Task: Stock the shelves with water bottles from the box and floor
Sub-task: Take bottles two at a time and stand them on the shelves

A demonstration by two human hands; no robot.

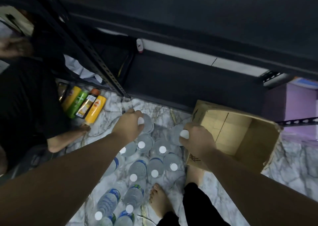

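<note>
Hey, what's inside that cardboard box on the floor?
The cardboard box shows only its bare brown bottom and inner walls; no bottles are visible inside. The right hand and forearm cover its near left corner, so that part is hidden.

One cardboard box [240,131], open. Left of box, on floor: water bottles [137,169], ten white caps counted; at least two more bottles cut off at frame bottom, exact total unclear. Two hands in view, left hand [128,127] and right hand [197,139], each gripped one of those ten by cap end. Farther left of box: four coloured bottles [82,103] lay side by side. Two bare feet [158,200] plainly seen, one just below box, one far left of it.
</note>
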